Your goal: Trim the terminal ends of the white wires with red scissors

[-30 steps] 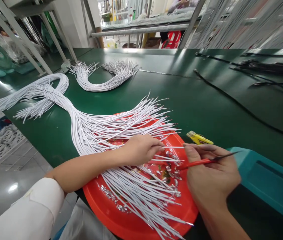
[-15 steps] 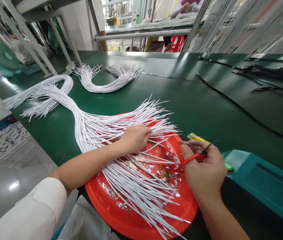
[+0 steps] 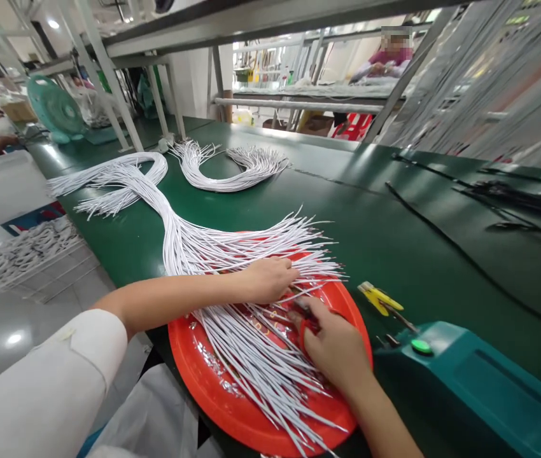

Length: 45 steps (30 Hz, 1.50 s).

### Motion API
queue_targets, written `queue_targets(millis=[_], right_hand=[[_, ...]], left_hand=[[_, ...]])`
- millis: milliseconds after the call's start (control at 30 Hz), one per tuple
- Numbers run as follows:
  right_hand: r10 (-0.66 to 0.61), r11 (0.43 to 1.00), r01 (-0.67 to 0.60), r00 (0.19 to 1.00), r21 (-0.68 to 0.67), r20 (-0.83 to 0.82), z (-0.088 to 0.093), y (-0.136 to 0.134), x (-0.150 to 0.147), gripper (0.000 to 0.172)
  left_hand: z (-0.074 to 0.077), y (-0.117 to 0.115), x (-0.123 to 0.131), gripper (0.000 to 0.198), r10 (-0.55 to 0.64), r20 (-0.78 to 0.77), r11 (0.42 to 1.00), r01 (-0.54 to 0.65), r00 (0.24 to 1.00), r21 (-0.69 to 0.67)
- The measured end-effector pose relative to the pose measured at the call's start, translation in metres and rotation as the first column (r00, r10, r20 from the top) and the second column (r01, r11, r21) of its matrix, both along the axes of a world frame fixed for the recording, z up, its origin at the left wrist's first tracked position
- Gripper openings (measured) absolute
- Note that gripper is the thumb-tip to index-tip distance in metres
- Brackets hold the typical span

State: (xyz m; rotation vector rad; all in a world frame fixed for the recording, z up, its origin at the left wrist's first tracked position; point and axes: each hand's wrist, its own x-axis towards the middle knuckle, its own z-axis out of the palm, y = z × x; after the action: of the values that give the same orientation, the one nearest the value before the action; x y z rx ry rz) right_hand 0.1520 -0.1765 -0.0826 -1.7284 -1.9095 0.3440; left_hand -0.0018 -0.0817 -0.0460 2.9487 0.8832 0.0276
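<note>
A long bundle of thin white wires (image 3: 194, 245) runs across the green table (image 3: 385, 235) and fans out over a round red tray (image 3: 203, 375). My left hand (image 3: 270, 278) rests on the fanned wire ends, fingers curled down onto them. My right hand (image 3: 335, 346) lies in the tray just below it, closed round red-handled tweezers (image 3: 303, 331), whose tips are hidden among the wires. Small shiny metal bits (image 3: 208, 359) lie scattered in the tray under the wires.
A yellow tool (image 3: 380, 298) lies right of the tray. A teal machine (image 3: 471, 388) with a green button (image 3: 421, 346) sits at the near right. A second white bundle (image 3: 232, 172) and black cables (image 3: 466, 254) lie farther back. A person sits beyond the racks.
My right hand has dropped from beside the yellow tool down into the tray, next to my left hand. My left hand no longer pinches a single wire. The camera has tilted up.
</note>
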Motion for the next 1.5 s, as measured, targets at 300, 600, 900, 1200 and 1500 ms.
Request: queue_targets(millis=[300,600,900,1200,1500], right_hand=[[0.304,0.949,-0.298,0.951,-0.104,0.050,0.001,-0.007,-0.008,0.024],[0.344,0.874,-0.404,0.906,-0.270,-0.245,0.008,-0.012,-0.011,0.013],[0.322,0.876,-0.397,0.904,-0.274,-0.282,0.006,-0.012,-0.011,0.010],[0.316,0.897,-0.368,0.921,-0.246,-0.227,0.009,-0.012,-0.014,0.016],[-0.117,0.977,0.104,0.992,0.186,0.056,0.000,-0.006,0.010,0.030]], left_hand=[[-0.011,-0.001,-0.026,0.041,-0.325,0.018,0.933,0.317,0.946,0.173],[-0.015,0.010,-0.026,0.019,-0.295,-0.021,0.871,0.278,0.955,0.405],[0.009,0.045,-0.022,0.020,-0.027,-0.023,0.921,0.033,0.999,0.387],[-0.010,0.044,-0.025,0.022,-0.048,0.017,0.910,0.036,0.999,0.413],[0.001,-0.032,-0.014,0.032,-0.043,0.165,0.977,0.076,0.985,-0.197]])
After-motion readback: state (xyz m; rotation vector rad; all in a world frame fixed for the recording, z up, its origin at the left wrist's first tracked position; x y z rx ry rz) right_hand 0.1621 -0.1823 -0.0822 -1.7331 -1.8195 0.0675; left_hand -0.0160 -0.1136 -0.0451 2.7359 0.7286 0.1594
